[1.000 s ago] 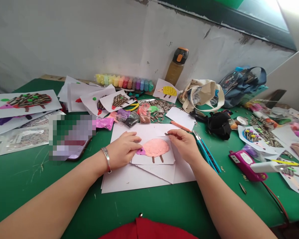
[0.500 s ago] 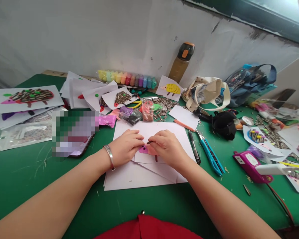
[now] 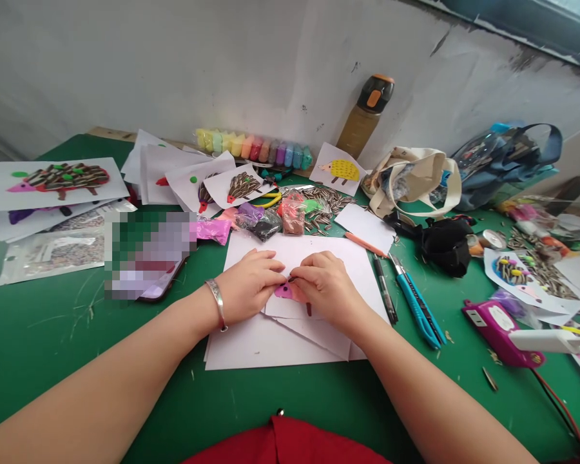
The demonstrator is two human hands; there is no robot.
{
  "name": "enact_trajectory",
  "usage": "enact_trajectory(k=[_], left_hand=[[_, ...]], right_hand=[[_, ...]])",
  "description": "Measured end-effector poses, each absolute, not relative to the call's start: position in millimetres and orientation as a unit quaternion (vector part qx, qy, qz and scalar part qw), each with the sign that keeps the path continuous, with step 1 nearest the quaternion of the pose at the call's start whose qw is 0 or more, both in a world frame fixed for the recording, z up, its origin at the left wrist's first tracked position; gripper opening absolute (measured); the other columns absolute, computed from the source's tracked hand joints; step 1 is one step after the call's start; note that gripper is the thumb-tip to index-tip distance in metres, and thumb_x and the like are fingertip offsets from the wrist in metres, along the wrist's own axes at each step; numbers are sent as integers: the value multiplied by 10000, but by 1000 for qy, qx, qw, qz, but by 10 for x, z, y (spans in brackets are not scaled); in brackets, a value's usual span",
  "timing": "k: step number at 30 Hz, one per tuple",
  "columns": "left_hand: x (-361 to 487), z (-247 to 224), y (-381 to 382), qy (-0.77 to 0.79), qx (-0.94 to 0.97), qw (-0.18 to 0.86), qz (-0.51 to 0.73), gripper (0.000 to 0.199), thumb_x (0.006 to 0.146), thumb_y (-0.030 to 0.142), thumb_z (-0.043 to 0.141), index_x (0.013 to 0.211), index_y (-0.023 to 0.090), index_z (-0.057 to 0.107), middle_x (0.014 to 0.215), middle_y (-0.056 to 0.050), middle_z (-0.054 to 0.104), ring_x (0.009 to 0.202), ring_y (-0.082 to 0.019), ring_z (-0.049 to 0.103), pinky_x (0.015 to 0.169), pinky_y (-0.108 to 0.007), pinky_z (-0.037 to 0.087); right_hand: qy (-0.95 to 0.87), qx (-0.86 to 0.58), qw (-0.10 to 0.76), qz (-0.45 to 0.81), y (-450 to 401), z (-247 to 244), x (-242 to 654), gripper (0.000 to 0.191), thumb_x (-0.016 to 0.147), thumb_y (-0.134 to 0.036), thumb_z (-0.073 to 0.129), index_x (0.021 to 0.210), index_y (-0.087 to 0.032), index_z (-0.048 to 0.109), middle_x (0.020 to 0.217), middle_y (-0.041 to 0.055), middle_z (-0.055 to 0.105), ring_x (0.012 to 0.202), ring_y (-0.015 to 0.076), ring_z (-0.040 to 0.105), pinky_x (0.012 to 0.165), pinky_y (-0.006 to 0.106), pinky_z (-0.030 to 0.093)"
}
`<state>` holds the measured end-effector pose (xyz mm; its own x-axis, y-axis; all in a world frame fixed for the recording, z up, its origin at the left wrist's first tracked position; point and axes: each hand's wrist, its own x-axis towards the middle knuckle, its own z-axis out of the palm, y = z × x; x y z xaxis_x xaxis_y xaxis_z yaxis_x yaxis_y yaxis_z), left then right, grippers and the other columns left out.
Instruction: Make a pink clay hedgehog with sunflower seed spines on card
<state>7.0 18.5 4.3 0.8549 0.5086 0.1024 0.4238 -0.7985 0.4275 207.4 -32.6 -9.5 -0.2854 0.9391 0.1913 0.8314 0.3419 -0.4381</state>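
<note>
A clay hedgehog (image 3: 294,293) lies on white paper (image 3: 270,345) in front of me, with a purple face, a dark eye, a salmon body and a brown leg. My left hand (image 3: 254,283), a silver bracelet at its wrist, rests flat on the paper with its fingertips at the animal's head. My right hand (image 3: 326,287) covers much of the body. Its thumb and fingers pinch a small dark sunflower seed (image 3: 290,279) at the upper edge of the head. Beyond the paper is a heap of sunflower seeds (image 3: 331,201).
Packets of clay (image 3: 263,222) sit behind the paper. To the right are a black pen (image 3: 385,290), a blue utility knife (image 3: 418,306) and a magenta glue gun (image 3: 500,335). A phone (image 3: 149,258) and finished hedgehog pictures (image 3: 58,183) lie left. A bottle (image 3: 362,122) stands by the wall.
The view has shifted slightly, so most things appear a little further right. The right fingers have come down closer over the seed at the hedgehog's head; the left hand stays in place.
</note>
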Motion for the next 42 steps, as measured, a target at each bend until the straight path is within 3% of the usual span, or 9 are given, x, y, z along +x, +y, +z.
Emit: enact_trajectory(k=[6,18,26,30,33,37,42], left_hand=[[71,66,165,248,944,192,101,295,899,137,448,964,236,719,988,-44,668,1081,-233,519,1026,-418,390],[69,17,174,254,946,184,84,332,866,131,462,1036,229,730,1105,-64,655,1187,-294,477,1058,-493,374],[54,11,172,248,947,181,96,338,853,114,472,1031,234,733,1104,-58,659,1191,-279,486,1086,-479,358],[60,22,170,243,947,178,109,333,866,130,454,1014,219,739,1113,-74,665,1168,-282,508,1058,-478,390],[62,31,168,243,946,177,122,321,883,143,445,981,213,742,1081,-72,681,1145,-268,536,1056,-455,401],[49,35,171,248,942,187,128,317,902,162,438,1022,207,728,1090,-59,693,1141,-244,561,1091,-423,382],[30,20,178,262,938,188,126,299,901,182,464,1046,206,724,1135,-57,688,1193,-266,539,1097,-437,377]], right_hand=[[-802,-549,210,103,-337,-123,2075,203,909,-265,548,846,-264,742,894,34,639,899,200,476,763,344,298],[-800,-545,219,122,-337,-122,2081,243,900,-186,542,787,-265,743,893,25,640,868,182,471,791,350,317],[-793,-548,226,142,-316,-119,2096,221,880,-201,572,863,-308,764,921,22,683,900,199,508,850,383,366],[-755,-575,284,136,-293,-19,2245,199,870,-228,580,974,-268,744,981,41,700,949,218,565,870,394,423],[-710,-624,314,89,-265,-15,2465,204,864,-196,548,912,-254,738,903,32,708,998,234,600,888,401,436],[-690,-664,285,47,-231,-101,2720,215,854,-183,526,825,-254,727,860,27,709,1173,270,566,939,422,404],[-709,-669,220,30,-210,-136,2782,246,852,-156,515,773,-243,731,872,41,714,1221,276,538,909,402,405]])
